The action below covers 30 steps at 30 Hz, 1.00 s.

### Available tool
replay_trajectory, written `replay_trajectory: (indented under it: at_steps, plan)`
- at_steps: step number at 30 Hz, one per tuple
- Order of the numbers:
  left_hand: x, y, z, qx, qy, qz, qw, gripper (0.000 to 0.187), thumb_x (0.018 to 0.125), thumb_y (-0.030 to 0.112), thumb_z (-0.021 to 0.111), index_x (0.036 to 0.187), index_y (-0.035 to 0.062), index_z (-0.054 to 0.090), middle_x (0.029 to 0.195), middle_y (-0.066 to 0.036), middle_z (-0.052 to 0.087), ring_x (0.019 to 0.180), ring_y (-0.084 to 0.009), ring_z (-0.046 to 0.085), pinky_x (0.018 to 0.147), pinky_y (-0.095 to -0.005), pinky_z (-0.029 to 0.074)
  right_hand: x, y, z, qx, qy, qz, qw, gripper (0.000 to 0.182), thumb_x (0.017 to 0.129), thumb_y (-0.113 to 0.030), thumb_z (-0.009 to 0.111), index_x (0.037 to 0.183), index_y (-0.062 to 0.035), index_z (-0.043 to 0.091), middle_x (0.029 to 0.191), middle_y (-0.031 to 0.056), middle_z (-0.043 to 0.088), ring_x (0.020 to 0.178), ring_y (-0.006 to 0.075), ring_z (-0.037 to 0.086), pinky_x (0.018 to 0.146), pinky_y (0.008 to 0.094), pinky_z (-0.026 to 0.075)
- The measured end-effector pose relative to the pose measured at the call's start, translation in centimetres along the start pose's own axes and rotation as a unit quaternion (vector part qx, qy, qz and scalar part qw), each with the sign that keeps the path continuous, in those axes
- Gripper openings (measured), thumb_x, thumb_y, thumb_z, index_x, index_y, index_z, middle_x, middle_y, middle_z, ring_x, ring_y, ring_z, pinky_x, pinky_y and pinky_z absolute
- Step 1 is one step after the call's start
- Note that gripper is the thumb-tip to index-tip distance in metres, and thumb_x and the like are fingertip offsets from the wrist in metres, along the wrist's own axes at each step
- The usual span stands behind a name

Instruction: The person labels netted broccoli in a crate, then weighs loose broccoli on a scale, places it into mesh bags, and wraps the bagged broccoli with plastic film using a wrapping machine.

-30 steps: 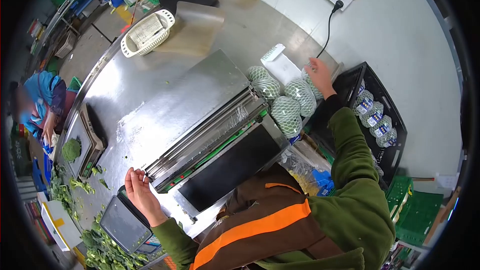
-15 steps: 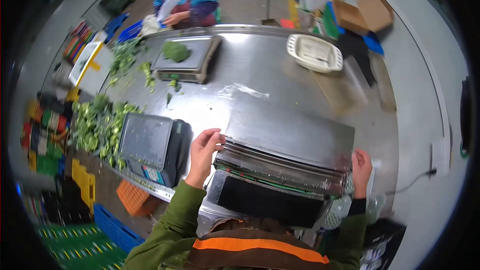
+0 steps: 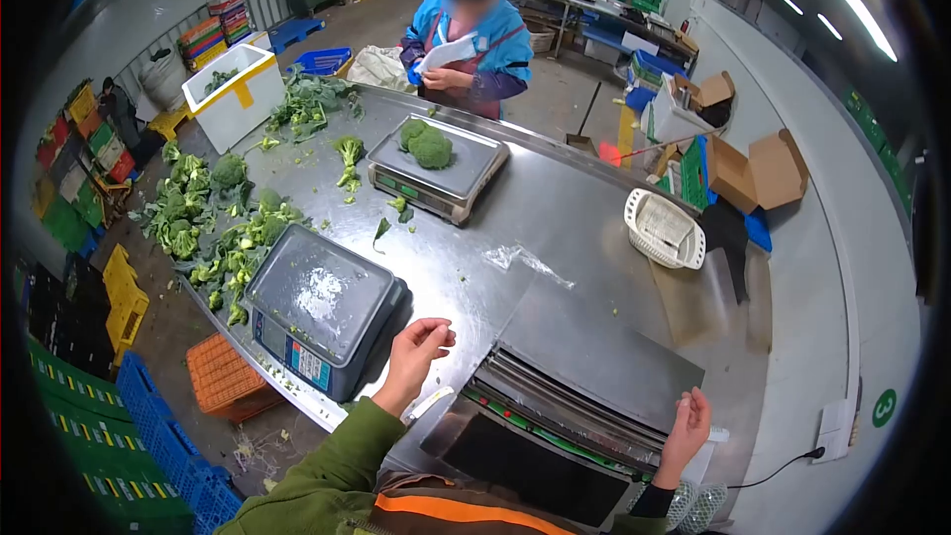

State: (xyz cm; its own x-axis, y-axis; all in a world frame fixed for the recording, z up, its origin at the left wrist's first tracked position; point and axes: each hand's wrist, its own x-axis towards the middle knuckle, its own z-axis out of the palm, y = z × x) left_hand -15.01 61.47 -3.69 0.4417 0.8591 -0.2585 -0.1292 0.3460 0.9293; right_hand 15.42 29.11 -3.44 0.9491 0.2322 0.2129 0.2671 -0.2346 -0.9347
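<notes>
My left hand (image 3: 414, 362) is raised beside the left end of the wrapping machine (image 3: 555, 411), its thumb and fingertips pressed together; whether something thin is between them is too small to tell. At the machine's right end is my right hand (image 3: 685, 434), fingers upright and slightly curled, with nothing visible in it. A flat metal plate (image 3: 604, 337) lies behind the machine's dark rollers. Left of my left hand stands a dark-topped scale (image 3: 322, 292) with wet marks. Crumpled clear film (image 3: 530, 263) lies on the steel table (image 3: 446, 272).
Broccoli heads (image 3: 431, 149) rest on a second scale (image 3: 436, 183). Broccoli and trimmings (image 3: 188, 218) cover the table's left side, near a white foam box (image 3: 233, 99). A cream basket (image 3: 664, 228) sits at the right. Across the table stands a person (image 3: 471, 50) holding something white.
The view has tilted up and shifted. Film that was stretched over the machine between my hands no longer shows there. My hands have drawn slightly back from the machine's ends.
</notes>
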Motion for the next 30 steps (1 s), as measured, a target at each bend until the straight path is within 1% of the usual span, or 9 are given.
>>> replay_trajectory:
  at_steps: [6, 10, 15, 19, 23, 26, 27, 29, 30]
  plan:
    - [3.7, 1.0, -6.2, -0.027, -0.036, 0.007, 0.999, 0.021, 0.096, 0.018, 0.060, 0.110, 0.0028, 0.063, 0.094, -0.005, 0.068, 0.087, -0.0127, 0.064, 0.075, -0.0272, 0.051, -4.0, -6.0, 8.8, -0.033, -0.026, -0.038, 0.998, 0.027, 0.090, -0.003, 0.060, 0.116, 0.0037, 0.059, 0.105, 0.0115, 0.064, 0.093, 0.0160, 0.063, 0.084, 0.0281, 0.051]
    - [5.5, 1.0, -10.5, -0.063, -0.007, 0.001, 0.998, 0.017, 0.095, 0.013, 0.060, 0.108, 0.0011, 0.062, 0.091, -0.005, 0.065, 0.081, -0.0095, 0.061, 0.068, -0.0203, 0.048, -7.0, -9.2, 10.7, -0.161, -0.086, -0.119, 0.976, 0.025, 0.087, -0.001, 0.062, 0.112, 0.0019, 0.062, 0.102, 0.0112, 0.065, 0.083, 0.0137, 0.061, 0.075, 0.0263, 0.051]
    - [5.5, 1.0, -13.3, -0.009, -0.021, 0.002, 1.000, 0.017, 0.095, 0.015, 0.062, 0.106, 0.0018, 0.062, 0.088, -0.006, 0.065, 0.077, -0.0086, 0.059, 0.064, -0.0203, 0.046, -12.5, -8.6, 6.9, -0.043, 0.056, -0.051, 0.996, 0.040, 0.092, 0.000, 0.059, 0.132, 0.0003, 0.050, 0.101, 0.0070, 0.063, 0.084, 0.0097, 0.059, 0.077, 0.0241, 0.051]
    - [4.7, 0.3, -11.5, 0.001, -0.094, 0.002, 0.996, 0.019, 0.095, 0.016, 0.063, 0.108, 0.0025, 0.062, 0.089, -0.004, 0.064, 0.076, -0.0082, 0.058, 0.063, -0.0193, 0.046, -18.2, -7.4, -0.8, 0.036, 0.242, 0.052, 0.968, 0.046, 0.096, -0.010, 0.059, 0.138, -0.0021, 0.043, 0.113, 0.0112, 0.060, 0.092, 0.0142, 0.061, 0.080, 0.0270, 0.052]
    - [1.4, 0.3, -8.0, 0.022, -0.192, -0.006, 0.981, 0.023, 0.098, 0.018, 0.059, 0.112, 0.0003, 0.059, 0.091, -0.004, 0.061, 0.080, -0.0076, 0.056, 0.069, -0.0199, 0.046, -24.4, -3.4, -8.4, 0.132, 0.482, 0.121, 0.857, 0.042, 0.092, -0.011, 0.063, 0.129, -0.0012, 0.044, 0.098, 0.0084, 0.062, 0.073, 0.0119, 0.060, 0.058, 0.0234, 0.047]
    - [-2.2, -0.3, -5.7, 0.040, -0.220, -0.012, 0.975, 0.023, 0.098, 0.021, 0.060, 0.111, 0.0026, 0.059, 0.092, -0.002, 0.061, 0.083, -0.0071, 0.055, 0.072, -0.0210, 0.045, -28.6, 2.8, -11.8, 0.185, 0.515, 0.205, 0.812, 0.033, 0.090, -0.011, 0.063, 0.118, -0.0028, 0.049, 0.085, 0.0051, 0.061, 0.066, 0.0101, 0.057, 0.052, 0.0228, 0.043]
    - [-3.5, -0.8, -5.0, 0.049, -0.246, -0.013, 0.968, 0.021, 0.098, 0.022, 0.060, 0.109, 0.0044, 0.059, 0.092, -0.001, 0.061, 0.084, -0.0070, 0.055, 0.072, -0.0218, 0.044, -30.1, 5.2, -12.3, 0.180, 0.464, 0.215, 0.840, 0.030, 0.089, -0.010, 0.062, 0.116, -0.0022, 0.053, 0.078, 0.0047, 0.059, 0.061, 0.0107, 0.055, 0.050, 0.0242, 0.041]
    - [-6.8, -1.8, -3.3, 0.078, -0.265, -0.022, 0.961, 0.019, 0.098, 0.021, 0.059, 0.109, 0.0053, 0.060, 0.091, -0.001, 0.061, 0.084, -0.0071, 0.055, 0.073, -0.0225, 0.043, -32.2, 10.9, -13.1, 0.167, 0.448, 0.271, 0.836, 0.036, 0.086, -0.009, 0.064, 0.120, -0.0052, 0.053, 0.084, 0.0036, 0.062, 0.062, 0.0109, 0.058, 0.050, 0.0233, 0.045]
    - [-8.6, -2.4, -2.3, 0.098, -0.268, -0.031, 0.958, 0.018, 0.098, 0.021, 0.059, 0.108, 0.0061, 0.060, 0.091, 0.000, 0.061, 0.084, -0.0073, 0.055, 0.074, -0.0233, 0.043, -32.6, 12.8, -13.3, 0.181, 0.398, 0.337, 0.834, 0.037, 0.086, -0.010, 0.063, 0.121, -0.0041, 0.053, 0.091, 0.0041, 0.062, 0.073, 0.0124, 0.059, 0.060, 0.0264, 0.047]
